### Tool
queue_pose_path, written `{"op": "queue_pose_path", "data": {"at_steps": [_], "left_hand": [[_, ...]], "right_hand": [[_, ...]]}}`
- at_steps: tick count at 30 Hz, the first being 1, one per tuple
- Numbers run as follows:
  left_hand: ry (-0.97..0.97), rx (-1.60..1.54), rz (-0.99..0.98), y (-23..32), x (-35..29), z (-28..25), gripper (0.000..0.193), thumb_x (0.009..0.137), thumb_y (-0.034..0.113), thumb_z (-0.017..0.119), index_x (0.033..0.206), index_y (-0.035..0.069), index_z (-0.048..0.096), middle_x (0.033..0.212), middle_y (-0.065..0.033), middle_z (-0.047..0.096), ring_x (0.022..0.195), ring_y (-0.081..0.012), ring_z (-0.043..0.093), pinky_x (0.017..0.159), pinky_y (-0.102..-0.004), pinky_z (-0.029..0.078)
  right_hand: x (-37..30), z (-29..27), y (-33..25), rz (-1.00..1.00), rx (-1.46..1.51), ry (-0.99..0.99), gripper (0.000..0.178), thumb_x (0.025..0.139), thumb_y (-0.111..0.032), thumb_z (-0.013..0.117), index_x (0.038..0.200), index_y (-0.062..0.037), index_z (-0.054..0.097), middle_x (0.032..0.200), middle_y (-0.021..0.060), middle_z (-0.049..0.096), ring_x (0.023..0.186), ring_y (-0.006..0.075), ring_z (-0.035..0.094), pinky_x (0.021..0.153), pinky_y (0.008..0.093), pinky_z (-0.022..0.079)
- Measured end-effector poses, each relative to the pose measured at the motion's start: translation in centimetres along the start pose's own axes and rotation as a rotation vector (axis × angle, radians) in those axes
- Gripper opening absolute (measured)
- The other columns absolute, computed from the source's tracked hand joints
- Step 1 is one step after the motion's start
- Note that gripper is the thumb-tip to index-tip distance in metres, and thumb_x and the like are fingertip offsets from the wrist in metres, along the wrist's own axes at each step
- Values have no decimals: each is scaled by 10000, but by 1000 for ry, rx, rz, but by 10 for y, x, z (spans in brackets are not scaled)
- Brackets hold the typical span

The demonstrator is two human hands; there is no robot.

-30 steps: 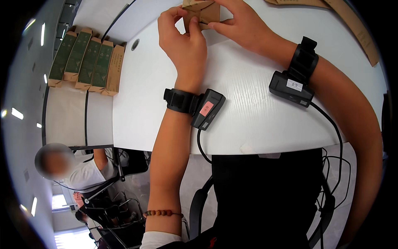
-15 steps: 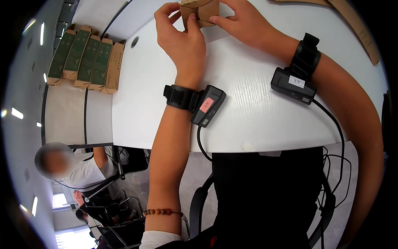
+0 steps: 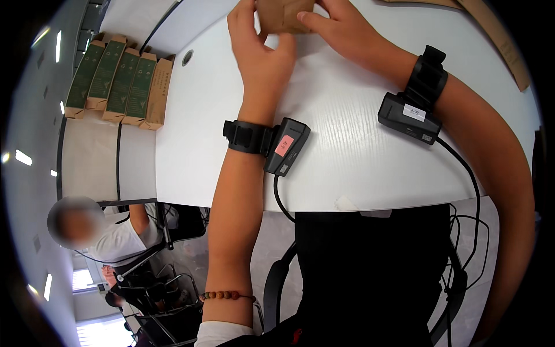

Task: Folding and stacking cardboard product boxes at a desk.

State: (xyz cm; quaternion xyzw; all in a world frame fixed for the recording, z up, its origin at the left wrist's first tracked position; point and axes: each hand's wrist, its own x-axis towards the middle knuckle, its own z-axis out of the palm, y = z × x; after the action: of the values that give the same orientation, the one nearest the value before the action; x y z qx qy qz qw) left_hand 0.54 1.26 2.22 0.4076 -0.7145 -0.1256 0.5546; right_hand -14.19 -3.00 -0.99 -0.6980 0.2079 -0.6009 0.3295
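Brown cardboard box point(image 3: 282, 18) held two-handed — left hand point(image 3: 265, 65) grasping one side, likely to steady it; right hand point(image 3: 342, 32) clasping the other, thumb on near face — other fingertips hidden.

Seated co-worker point(image 3: 122, 240), black armrest point(image 3: 272, 292), round desk grommet point(image 3: 187, 58)

You're holding the carton point(image 3: 284, 17) between left hand point(image 3: 263, 58) and right hand point(image 3: 341, 29), over the surface's point(image 3: 347, 168) far side. Boxes point(image 3: 118, 84) are sitting in a row, far left; cardboard piece point(image 3: 502, 43) is lying far right. Co-worker point(image 3: 118, 243) is sitting left.
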Motion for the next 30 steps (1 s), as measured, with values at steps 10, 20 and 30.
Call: {"op": "queue_pose_path", "data": {"at_steps": [10, 20, 30], "left_hand": [[57, 419, -138, -32, -1, -26, 684, 744, 300, 825, 1304, 39, 530, 1294, -195, 473, 1215, -360, 518, 976, -453, 501], [336, -9, -763, -43, 16, -78, 540, 923, 412, 702, 1241, -14, 610, 1177, -144, 625, 1029, -244, 620, 804, -385, 546], [-5, 547, -482, -40, 17, -79, 767, 764, 359, 850, 1377, -2, 563, 1157, -172, 657, 966, -229, 646, 798, -346, 523]], "right_hand": [[-1, -3, 16, 46, -130, -12, 339, 905, -56, 522, 1230, 4, 599, 1208, 182, 615, 1172, 303, 585, 1044, 376, 447], [-2, -5, 15, 16, -278, 149, 224, 904, -79, 536, 1092, 6, 623, 1090, 222, 623, 1089, 378, 581, 992, 429, 452], [2, -8, 25, -11, -337, 158, 200, 900, -98, 575, 1082, -27, 622, 1066, 212, 622, 1061, 393, 571, 954, 458, 450]]}}
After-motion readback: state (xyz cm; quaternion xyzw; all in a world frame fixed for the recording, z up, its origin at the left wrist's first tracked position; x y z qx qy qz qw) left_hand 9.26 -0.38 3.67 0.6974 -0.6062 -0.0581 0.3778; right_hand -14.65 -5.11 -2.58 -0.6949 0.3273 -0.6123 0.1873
